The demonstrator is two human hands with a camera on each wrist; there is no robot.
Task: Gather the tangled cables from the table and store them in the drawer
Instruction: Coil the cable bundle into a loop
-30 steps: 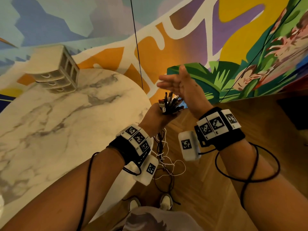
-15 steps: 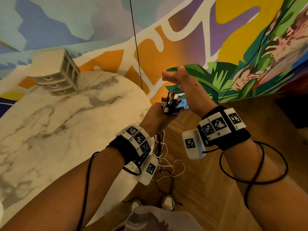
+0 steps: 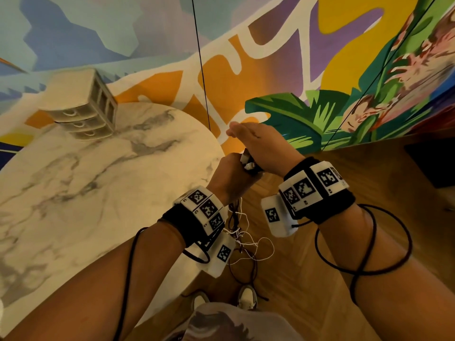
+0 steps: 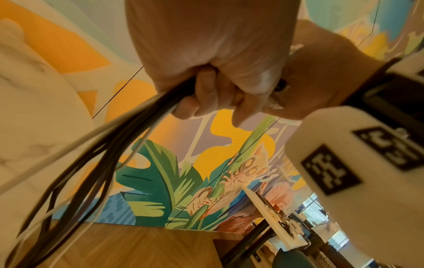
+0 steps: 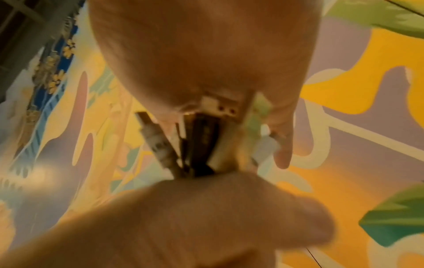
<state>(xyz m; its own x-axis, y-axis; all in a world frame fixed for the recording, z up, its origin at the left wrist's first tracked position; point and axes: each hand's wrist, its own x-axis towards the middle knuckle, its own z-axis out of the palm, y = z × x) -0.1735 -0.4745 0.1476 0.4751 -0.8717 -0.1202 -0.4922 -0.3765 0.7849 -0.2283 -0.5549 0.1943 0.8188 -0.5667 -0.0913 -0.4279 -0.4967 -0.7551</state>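
Observation:
My left hand (image 3: 230, 177) grips a bundle of black and white cables (image 4: 103, 145) in its fist, just off the table's right edge. The cables' plug ends (image 3: 247, 163) stick up out of the fist. My right hand (image 3: 262, 143) lies flat with straight fingers, its palm pressed on the plug tips (image 5: 201, 137). Below the fist the loose cable loops (image 3: 242, 232) hang tangled toward the floor. The beige drawer unit (image 3: 83, 114), with three shut drawers, stands at the far left of the marble table (image 3: 98, 193).
A painted mural wall (image 3: 320, 57) runs behind the table, and a thin black cord (image 3: 200, 57) hangs in front of it. Wooden floor (image 3: 307, 279) lies below my hands, with my shoes (image 3: 247, 297) at the table's edge. A dark object (image 3: 433, 166) sits at the right.
My right hand has dropped from above the plug ends onto them, and its palm now covers most of them. The left hand keeps its grip in about the same place.

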